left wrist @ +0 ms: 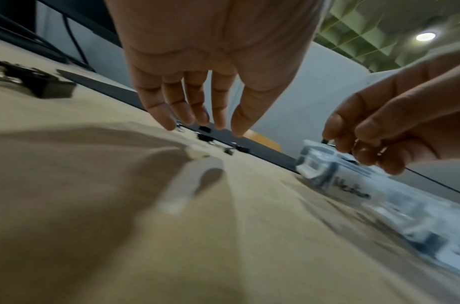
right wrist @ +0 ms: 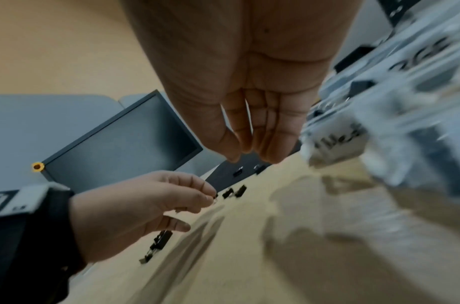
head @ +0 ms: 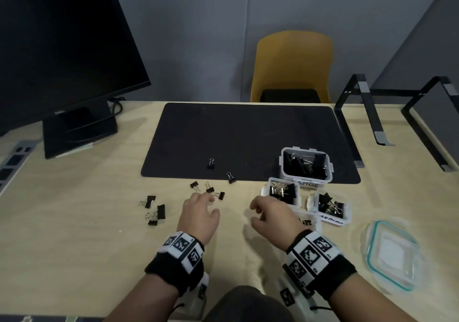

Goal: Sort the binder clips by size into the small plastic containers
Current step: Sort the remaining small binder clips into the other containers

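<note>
Several black binder clips lie loose on the wooden table (head: 74, 222): a cluster (head: 155, 209) at the left, three small clips (head: 210, 190) near the mat edge, and two clips (head: 210, 164) on the mat. My left hand (head: 213, 205) hovers just below the three small clips, its fingers (left wrist: 197, 117) straight and holding nothing. My right hand (head: 253, 213) hangs loosely curled and empty beside the clear containers. These are the one labelled LARGE (head: 306, 181), a small tub (head: 267, 190), the medium tub (head: 347, 209), and a fourth tub (head: 314, 224) partly hidden behind my right wrist.
A dark monitor (head: 62, 48) stands at the back left, with a power strip (head: 15, 160) by the left edge. A black desk mat (head: 248, 135) covers the middle. A laptop stand (head: 360, 113) is at the back right, a yellow chair (head: 293, 65) behind, and a teal-rimmed lid (head: 390, 252) at right.
</note>
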Available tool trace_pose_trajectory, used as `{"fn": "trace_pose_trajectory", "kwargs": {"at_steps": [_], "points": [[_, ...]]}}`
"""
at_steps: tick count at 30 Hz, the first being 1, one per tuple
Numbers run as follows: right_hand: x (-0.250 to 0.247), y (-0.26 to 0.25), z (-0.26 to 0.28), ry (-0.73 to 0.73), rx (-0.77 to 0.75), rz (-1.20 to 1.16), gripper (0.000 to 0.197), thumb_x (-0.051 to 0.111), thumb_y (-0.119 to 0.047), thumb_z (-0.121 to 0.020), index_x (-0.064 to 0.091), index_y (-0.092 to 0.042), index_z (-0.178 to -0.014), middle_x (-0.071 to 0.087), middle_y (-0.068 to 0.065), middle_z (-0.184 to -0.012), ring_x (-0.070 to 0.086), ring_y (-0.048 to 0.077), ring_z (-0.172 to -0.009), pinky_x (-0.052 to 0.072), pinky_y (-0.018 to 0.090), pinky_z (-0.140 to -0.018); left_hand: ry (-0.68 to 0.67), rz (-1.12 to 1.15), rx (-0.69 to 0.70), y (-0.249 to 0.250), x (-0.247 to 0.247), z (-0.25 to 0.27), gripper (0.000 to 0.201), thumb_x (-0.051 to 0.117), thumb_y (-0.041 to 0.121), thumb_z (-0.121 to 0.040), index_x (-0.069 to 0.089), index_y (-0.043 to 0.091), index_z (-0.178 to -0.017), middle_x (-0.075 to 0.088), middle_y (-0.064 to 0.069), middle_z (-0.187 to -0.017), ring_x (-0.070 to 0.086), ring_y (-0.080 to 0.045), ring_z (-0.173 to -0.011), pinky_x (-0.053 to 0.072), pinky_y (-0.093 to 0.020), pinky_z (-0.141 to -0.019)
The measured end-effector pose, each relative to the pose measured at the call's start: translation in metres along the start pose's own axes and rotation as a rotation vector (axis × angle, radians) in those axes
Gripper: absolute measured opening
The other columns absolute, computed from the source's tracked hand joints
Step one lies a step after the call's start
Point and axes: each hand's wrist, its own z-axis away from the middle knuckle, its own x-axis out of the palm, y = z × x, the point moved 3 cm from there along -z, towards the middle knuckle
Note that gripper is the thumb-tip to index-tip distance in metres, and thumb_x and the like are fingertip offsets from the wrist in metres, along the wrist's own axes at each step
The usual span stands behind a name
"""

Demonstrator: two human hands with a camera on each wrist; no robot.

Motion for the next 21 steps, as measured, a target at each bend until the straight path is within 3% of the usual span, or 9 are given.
{"fn": "trace_pose_trajectory", "kwargs": {"at_steps": [4,9,13,16,21], "points": [[0.03,-0.021,-0.028,-0.08,0.006,0.012,0.042,0.053,-0.018,-0.087,0.049,-0.017,-0.128,0.052,0.003,-0.123,0.056,0.019,-0.106,0.044,0.028,-0.09,-0.015,-0.018,-0.09,-0.022,-0.012,-0.021,0.035,0.053,0.019,-0.09,0.052,0.017,-0.125,0.05,-0.004,-0.127,0.052,-0.021,-0.11,0.042,-0.029,-0.089],[0.051,-0.033,-0.055,-0.101,0.001,0.031,0.057,0.054,-0.014,-0.084,0.037,-0.018,-0.138,0.045,0.008,-0.128,0.049,0.025,-0.116,0.04,0.028,-0.095,-0.051,-0.044,-0.103,-0.029,-0.018,-0.041,0.047,0.049,0.018,-0.093,0.038,0.018,-0.139,0.046,-0.007,-0.131,0.056,-0.024,-0.108,0.042,-0.029,-0.08],[0.057,-0.039,-0.071,-0.045,0.022,0.067,0.042,0.054,-0.017,-0.084,0.047,-0.015,-0.126,0.045,0.008,-0.121,0.053,0.028,-0.106,0.044,0.029,-0.086,-0.079,-0.11,-0.121,-0.033,-0.018,-0.054,0.049,0.052,0.025,-0.093,0.038,0.017,-0.139,0.05,-0.006,-0.129,0.057,-0.025,-0.107,0.045,-0.032,-0.083],[0.058,-0.042,-0.078,0.004,0.04,0.11,0.027,0.051,-0.017,-0.086,0.051,-0.011,-0.112,0.047,0.009,-0.115,0.057,0.03,-0.096,0.047,0.032,-0.079,-0.076,-0.133,-0.115,-0.032,-0.018,-0.06,0.04,0.055,0.027,-0.091,0.047,0.015,-0.128,0.052,-0.007,-0.125,0.058,-0.027,-0.104,0.044,-0.031,-0.081],[0.06,-0.042,-0.08,0.0,0.075,0.15,0.019,0.048,-0.015,-0.088,0.052,-0.009,-0.106,0.054,0.012,-0.108,0.058,0.032,-0.096,0.048,0.036,-0.083,-0.054,-0.143,-0.09,-0.029,-0.02,-0.064,0.028,0.057,0.023,-0.09,0.052,0.016,-0.117,0.053,-0.006,-0.117,0.059,-0.025,-0.095,0.043,-0.03,-0.073]]}}
